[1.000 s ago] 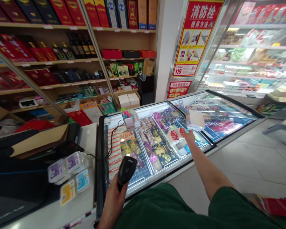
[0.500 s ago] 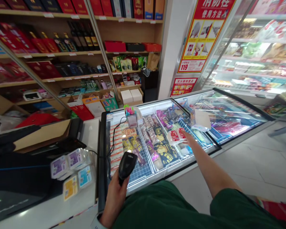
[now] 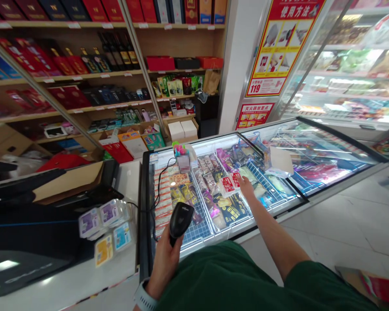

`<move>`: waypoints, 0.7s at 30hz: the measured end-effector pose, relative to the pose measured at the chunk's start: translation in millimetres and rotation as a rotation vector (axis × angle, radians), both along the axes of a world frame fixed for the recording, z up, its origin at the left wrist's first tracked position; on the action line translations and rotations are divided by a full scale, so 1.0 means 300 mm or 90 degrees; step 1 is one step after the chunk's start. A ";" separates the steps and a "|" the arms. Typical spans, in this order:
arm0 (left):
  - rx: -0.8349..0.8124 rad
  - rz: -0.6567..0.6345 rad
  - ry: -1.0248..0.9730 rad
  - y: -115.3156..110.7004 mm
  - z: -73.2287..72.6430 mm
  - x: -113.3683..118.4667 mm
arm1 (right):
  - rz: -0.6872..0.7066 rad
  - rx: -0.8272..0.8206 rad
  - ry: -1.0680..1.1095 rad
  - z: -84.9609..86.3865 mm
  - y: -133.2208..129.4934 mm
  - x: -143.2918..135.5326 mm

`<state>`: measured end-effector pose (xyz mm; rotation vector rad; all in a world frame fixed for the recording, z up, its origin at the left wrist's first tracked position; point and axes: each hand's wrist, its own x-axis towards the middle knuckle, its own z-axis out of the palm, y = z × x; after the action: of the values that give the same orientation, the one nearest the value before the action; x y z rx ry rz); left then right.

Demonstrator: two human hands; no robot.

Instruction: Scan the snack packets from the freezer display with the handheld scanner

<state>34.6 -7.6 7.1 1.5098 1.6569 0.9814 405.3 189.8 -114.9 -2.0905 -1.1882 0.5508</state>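
My left hand, with a watch on its wrist, is wrapped round the handle of a black barcode scanner at the lower middle. A cable lies on the freezer's glass. My right hand grips the right end of a clear pack with red labels over the glass-topped chest freezer. Wire baskets of bagged frozen food show beneath the glass.
Clear packs with purple, blue and yellow labels lie on the white counter at the left. An open carton and a small colourful holder stand on the freezer. Stocked shelves line the back.
The red-labelled pack and my right hand have moved left over the freezer. My left hand still holds the scanner. The view has shifted slightly.
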 end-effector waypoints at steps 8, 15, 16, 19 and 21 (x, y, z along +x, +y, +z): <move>0.032 -0.037 0.013 0.021 -0.010 -0.022 | 0.136 0.128 -0.322 0.047 -0.149 -0.015; 0.045 -0.059 -0.005 0.030 0.009 -0.018 | 0.076 0.056 -0.402 0.084 -0.168 -0.103; 0.048 -0.059 -0.008 0.028 0.012 -0.020 | 0.067 0.053 -0.406 0.083 -0.167 -0.112; 0.045 -0.047 -0.020 0.019 0.015 -0.029 | 0.056 0.045 -0.416 0.073 -0.167 -0.126; 0.037 -0.036 -0.031 0.012 0.013 -0.034 | 0.053 0.044 -0.418 0.065 -0.171 -0.128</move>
<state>24.3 -4.1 10.9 1.5504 1.5560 1.0344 366.9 138.5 -95.3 -2.2380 -1.6237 -0.1695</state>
